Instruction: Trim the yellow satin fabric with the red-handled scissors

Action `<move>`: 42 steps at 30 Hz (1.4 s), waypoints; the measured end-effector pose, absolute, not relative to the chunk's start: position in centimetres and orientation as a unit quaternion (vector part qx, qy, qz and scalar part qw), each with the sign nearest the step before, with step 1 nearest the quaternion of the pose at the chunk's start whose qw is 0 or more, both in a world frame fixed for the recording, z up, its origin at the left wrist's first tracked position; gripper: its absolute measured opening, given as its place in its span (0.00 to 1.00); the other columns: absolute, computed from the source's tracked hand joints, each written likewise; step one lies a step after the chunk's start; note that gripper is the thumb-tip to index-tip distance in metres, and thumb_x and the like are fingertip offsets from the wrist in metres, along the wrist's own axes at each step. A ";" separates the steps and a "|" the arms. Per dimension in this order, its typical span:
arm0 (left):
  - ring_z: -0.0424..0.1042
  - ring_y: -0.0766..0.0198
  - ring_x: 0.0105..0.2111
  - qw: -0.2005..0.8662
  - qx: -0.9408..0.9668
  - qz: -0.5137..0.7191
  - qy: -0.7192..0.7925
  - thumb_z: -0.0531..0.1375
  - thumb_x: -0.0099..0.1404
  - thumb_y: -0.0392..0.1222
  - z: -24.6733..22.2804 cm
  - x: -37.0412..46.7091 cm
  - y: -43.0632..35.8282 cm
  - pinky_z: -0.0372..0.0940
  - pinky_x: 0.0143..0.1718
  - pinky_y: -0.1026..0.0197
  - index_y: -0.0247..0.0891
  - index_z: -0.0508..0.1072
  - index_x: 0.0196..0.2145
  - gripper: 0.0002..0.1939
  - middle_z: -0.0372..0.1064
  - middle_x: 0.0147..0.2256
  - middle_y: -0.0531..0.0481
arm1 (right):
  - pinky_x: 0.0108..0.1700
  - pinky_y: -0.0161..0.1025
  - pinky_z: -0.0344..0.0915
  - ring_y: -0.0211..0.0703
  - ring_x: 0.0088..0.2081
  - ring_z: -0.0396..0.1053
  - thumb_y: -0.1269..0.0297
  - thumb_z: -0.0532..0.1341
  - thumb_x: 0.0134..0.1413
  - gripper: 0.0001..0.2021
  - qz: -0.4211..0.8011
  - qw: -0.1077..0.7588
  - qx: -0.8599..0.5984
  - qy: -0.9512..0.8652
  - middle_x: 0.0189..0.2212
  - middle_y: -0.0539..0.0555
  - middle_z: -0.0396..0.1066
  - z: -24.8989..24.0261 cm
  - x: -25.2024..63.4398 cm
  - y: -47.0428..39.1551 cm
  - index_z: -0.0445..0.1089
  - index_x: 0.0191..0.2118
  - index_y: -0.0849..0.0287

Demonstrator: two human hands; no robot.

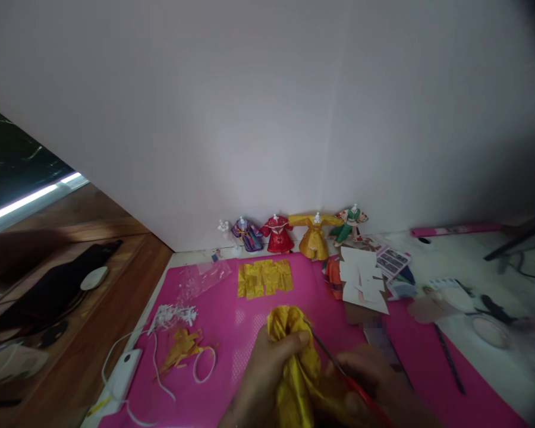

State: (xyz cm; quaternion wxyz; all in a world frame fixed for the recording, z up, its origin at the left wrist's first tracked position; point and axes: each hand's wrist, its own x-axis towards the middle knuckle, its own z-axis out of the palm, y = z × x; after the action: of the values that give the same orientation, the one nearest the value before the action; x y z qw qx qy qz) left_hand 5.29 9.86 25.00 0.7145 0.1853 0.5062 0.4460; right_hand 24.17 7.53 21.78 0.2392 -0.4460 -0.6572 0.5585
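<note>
The scene is dimly and unevenly lit, the wall (pixel 267 119) being brightest at its centre and darkened toward the corners, most heavily at upper right. A bright strip of glare (pixel 31 199) is seen at far left. The hands (pixel 267 368) and right-hand margin are rendered soft, and straight edges are bowed by wide-angle distortion.

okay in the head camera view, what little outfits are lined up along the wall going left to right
White figure → purple robe → red robe → yellow robe → green outfit.
</note>
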 end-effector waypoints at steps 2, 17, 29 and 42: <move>0.70 0.64 0.22 0.716 0.195 0.438 0.507 0.70 0.47 0.40 25.2 5.3 9.9 0.66 0.27 0.63 0.33 0.75 0.27 0.11 0.71 0.22 0.51 | 0.28 0.36 0.55 0.44 0.28 0.61 0.33 0.52 0.53 0.29 0.557 0.244 -0.438 -0.663 0.23 0.50 0.63 21.6 24.2 7.5 0.71 0.32 0.57; 0.76 0.57 0.29 0.711 0.223 0.409 0.527 0.73 0.45 0.42 25.2 5.2 10.0 0.68 0.34 0.60 0.33 0.76 0.31 0.16 0.76 0.26 0.47 | 0.27 0.33 0.54 0.38 0.26 0.58 0.40 0.57 0.54 0.23 0.571 0.282 -0.432 -0.639 0.24 0.47 0.64 19.8 24.7 6.7 0.71 0.35 0.58; 0.77 0.55 0.27 0.713 0.230 0.408 0.522 0.73 0.47 0.46 24.3 4.4 10.2 0.71 0.34 0.57 0.32 0.78 0.30 0.17 0.78 0.25 0.43 | 0.31 0.35 0.59 0.40 0.28 0.63 0.42 0.60 0.53 0.21 0.570 0.261 -0.456 -0.632 0.28 0.49 0.69 20.3 24.3 6.0 0.72 0.38 0.58; 0.74 0.59 0.22 0.690 0.265 0.411 0.534 0.73 0.46 0.49 24.2 4.0 10.2 0.69 0.28 0.60 0.32 0.76 0.26 0.18 0.75 0.21 0.46 | 0.28 0.35 0.53 0.38 0.26 0.57 0.49 0.60 0.55 0.18 0.600 0.288 -0.414 -0.621 0.27 0.48 0.63 19.6 23.3 5.7 0.69 0.42 0.59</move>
State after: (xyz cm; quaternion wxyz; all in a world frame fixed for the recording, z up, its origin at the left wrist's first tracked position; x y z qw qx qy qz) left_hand 4.05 10.22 24.18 0.6899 0.2649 0.5342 0.4106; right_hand 23.29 5.66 19.64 0.2877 -0.4142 -0.6213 0.5997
